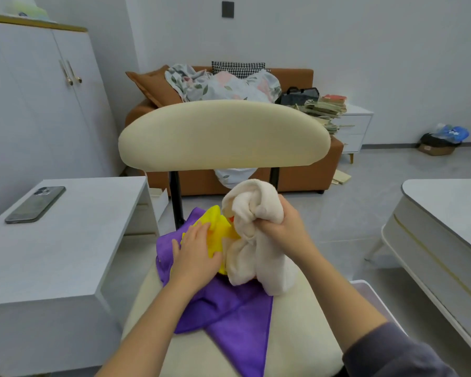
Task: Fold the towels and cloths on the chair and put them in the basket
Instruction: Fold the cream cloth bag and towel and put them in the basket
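A cream chair (297,330) stands right in front of me, its seat covered by a crumpled purple cloth (229,311). On the purple cloth lies a bunched yellow cloth (220,232). My left hand (196,254) rests flat on the yellow cloth with its fingers straight. My right hand (280,224) grips a cream towel (256,254) and holds it lifted, its ends hanging down onto the seat. A pale rim of the basket (370,292) shows just right of the chair, mostly hidden by my right arm.
A white side table (65,248) with a phone (36,204) stands at the left. A grey-white table (446,229) is at the right. Behind the chair back (223,134) is a brown sofa (305,175) piled with bedding.
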A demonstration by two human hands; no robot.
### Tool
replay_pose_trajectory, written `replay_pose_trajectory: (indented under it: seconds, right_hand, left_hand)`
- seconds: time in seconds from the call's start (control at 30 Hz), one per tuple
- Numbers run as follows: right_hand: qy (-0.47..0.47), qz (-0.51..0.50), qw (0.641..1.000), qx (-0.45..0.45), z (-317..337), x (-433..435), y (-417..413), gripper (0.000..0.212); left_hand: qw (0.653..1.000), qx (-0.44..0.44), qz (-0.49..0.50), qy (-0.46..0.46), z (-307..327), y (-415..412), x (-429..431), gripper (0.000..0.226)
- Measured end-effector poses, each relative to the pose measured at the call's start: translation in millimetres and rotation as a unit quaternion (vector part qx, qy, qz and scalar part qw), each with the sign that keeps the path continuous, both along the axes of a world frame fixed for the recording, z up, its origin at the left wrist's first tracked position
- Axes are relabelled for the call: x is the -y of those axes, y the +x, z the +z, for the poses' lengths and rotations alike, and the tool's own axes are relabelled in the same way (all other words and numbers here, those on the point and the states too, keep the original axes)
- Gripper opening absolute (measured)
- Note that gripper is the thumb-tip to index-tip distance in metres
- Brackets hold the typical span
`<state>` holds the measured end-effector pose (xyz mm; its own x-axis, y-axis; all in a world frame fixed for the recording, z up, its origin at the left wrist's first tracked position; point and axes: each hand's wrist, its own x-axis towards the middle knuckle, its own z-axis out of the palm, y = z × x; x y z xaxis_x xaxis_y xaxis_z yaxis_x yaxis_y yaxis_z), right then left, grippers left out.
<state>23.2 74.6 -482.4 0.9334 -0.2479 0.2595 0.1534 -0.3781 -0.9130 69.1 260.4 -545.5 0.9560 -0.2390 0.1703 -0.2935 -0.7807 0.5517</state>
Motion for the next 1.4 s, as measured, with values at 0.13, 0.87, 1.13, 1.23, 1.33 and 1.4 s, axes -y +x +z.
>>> replay_pose_trajectory:
  seconds: [0.13, 0.87, 1.13, 1.23, 1.33, 1.4]
  right_hand:
    - [-0.014, 0.093, 0.993, -0.074, -23, -12, -2, 0.03]
    - [-0.239, 0.129, 0.959, 0.076, -59, 5, -3, 0.041]
    - [-0.078, -0.023, 0.996, 0.02, -65, 9, 2, 0.031]
    - [0.086, -0.106, 0.99, -0.036, -68, 21, 7, 0.035]
    - [0.07, -0.127, 0.988, -0.06, -66, 30, 7, 0.019]
    - [-0.041, -0.102, 0.994, -0.019, -62, 28, 3, 0.04]
  left_hand:
    - [0.948, -0.03, -0.082, -0.305, 5, -11, 8, 0.071]
    - [0.935, -0.028, 0.007, -0.353, -14, -3, 11, 0.014]
    - [0.931, -0.071, -0.057, -0.353, -14, -4, 6, 0.017]
    - [0.956, -0.079, -0.123, -0.253, -18, -7, 5, 0.029]
    - [0.95, -0.076, -0.11, -0.282, -18, -5, 6, 0.013]
    - [0.93, -0.086, -0.079, -0.347, -16, -3, 5, 0.014]
